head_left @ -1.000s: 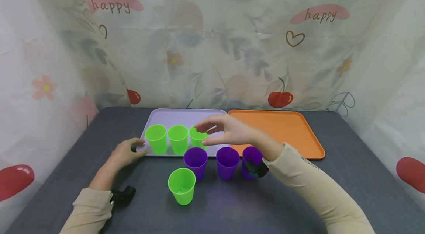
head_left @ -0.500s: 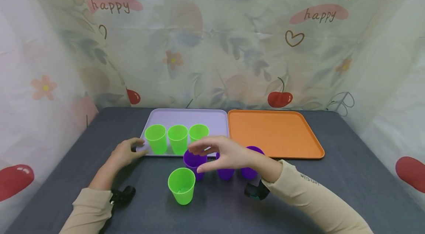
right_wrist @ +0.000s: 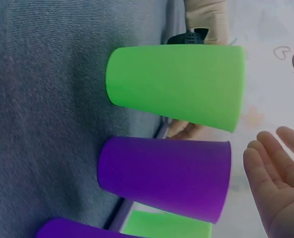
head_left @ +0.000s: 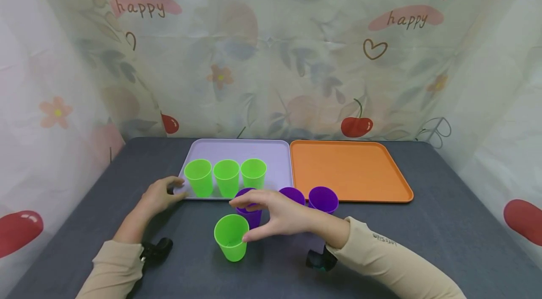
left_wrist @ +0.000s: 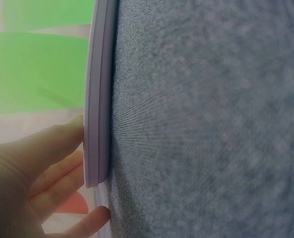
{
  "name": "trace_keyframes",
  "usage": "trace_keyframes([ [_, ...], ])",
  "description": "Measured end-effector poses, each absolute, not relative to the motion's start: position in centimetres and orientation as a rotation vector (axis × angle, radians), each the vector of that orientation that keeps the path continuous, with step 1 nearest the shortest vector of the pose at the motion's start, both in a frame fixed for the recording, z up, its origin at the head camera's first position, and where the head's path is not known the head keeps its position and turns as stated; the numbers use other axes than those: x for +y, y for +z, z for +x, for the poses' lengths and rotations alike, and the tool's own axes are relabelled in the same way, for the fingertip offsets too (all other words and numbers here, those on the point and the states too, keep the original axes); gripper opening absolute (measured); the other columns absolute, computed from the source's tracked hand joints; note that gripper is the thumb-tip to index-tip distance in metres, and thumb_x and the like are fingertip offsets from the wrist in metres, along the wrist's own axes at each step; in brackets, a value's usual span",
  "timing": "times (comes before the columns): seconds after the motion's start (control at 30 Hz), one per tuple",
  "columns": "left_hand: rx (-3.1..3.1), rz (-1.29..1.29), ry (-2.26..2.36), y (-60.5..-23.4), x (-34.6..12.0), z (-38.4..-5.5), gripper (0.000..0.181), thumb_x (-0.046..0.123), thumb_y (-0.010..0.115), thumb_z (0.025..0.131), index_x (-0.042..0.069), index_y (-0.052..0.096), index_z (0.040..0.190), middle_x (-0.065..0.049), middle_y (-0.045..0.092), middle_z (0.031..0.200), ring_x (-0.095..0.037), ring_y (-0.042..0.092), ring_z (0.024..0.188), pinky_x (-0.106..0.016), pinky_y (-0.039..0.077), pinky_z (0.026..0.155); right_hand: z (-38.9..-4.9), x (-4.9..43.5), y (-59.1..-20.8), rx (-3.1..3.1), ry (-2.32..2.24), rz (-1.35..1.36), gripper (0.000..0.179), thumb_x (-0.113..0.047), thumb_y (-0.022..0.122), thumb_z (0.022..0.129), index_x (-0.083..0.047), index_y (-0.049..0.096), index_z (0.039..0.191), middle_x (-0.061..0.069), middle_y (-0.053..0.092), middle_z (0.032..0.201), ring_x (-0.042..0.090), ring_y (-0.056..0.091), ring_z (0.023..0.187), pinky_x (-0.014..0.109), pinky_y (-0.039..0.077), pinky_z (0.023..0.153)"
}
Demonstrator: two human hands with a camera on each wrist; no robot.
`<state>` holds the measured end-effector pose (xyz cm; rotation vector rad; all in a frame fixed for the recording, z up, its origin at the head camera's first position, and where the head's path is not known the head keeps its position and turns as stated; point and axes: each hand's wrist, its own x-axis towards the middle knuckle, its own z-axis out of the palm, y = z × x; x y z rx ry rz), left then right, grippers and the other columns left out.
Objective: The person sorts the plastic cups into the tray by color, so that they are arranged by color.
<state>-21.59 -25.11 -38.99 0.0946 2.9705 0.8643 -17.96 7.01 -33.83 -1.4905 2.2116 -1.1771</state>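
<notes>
A thin, creased curtain [head_left: 271, 77] printed with cherries, flowers and the word "happy" rises behind a dark grey bench [head_left: 271, 275], whose surface shows a fine woven grain in the wrist views. Along its far side lie two smooth, shallow rectangular trays with rounded corners, edge to edge: the orange tray [head_left: 347, 172] and the lilac tray [head_left: 237, 148]. The right hand [head_left: 281, 214] has its thumb and fingers spread wide, just above the rim of the front green cup [head_left: 230, 242], gripping nothing. The left hand [head_left: 157, 195] curls round the near left corner of the lilac tray, thumb against the front rim. The tapering cups are smooth and round-mouthed, all upright. The front green cup stands on the bench, nearest the person; just behind it the left purple cup [head_left: 252, 219] and middle purple cup [head_left: 297, 194] are partly hidden by the right hand, with the right purple cup [head_left: 323, 197] beside them. Three green cups [head_left: 227, 181] line the lilac tray's front. Small black devices [head_left: 157, 248] sit at both wrists.
</notes>
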Motion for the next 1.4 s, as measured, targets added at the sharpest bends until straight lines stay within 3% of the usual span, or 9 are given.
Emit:
trace_keyframes([
  [0.53, 3.003, 0.107, 0.869, -39.3, -25.1, -21.6, 0.046, 0.027, 0.066, 0.085, -0.002, 0.057, 0.12, -0.027, 0.057, 0.122, -0.044, 0.05, 0.113, -0.059, 0.038, 0.089, -17.6, 6.2, -34.7, 2.264, -1.116, -1.516, 0.06, -0.016, 0.078, 0.074, -0.002, 0.054, 0.127, 0.01, 0.058, 0.127, 0.021, 0.057, 0.115, 0.019, 0.044, 0.098],
  [1.1, 3.001, 0.104, 0.868, -39.5, -25.2, -21.7, 0.046, 0.027, 0.067, 0.084, -0.002, 0.058, 0.119, -0.027, 0.057, 0.12, -0.043, 0.052, 0.11, -0.058, 0.04, 0.087, -17.4, 5.9, -34.1, 2.413, -0.843, -1.593, 0.061, -0.029, 0.077, 0.076, -0.01, 0.053, 0.129, 0.003, 0.061, 0.123, 0.011, 0.057, 0.104, 0.018, 0.042, 0.093],
  [1.4, 2.998, 0.105, 0.878, -39.5, -25.2, -21.7, 0.046, 0.027, 0.067, 0.085, -0.002, 0.058, 0.119, -0.027, 0.058, 0.12, -0.043, 0.052, 0.111, -0.057, 0.04, 0.088, -17.3, 5.8, -33.9, 2.438, -0.767, -1.63, 0.06, -0.03, 0.075, 0.077, -0.009, 0.054, 0.129, 0.001, 0.06, 0.126, 0.014, 0.054, 0.115, 0.024, 0.04, 0.1],
])
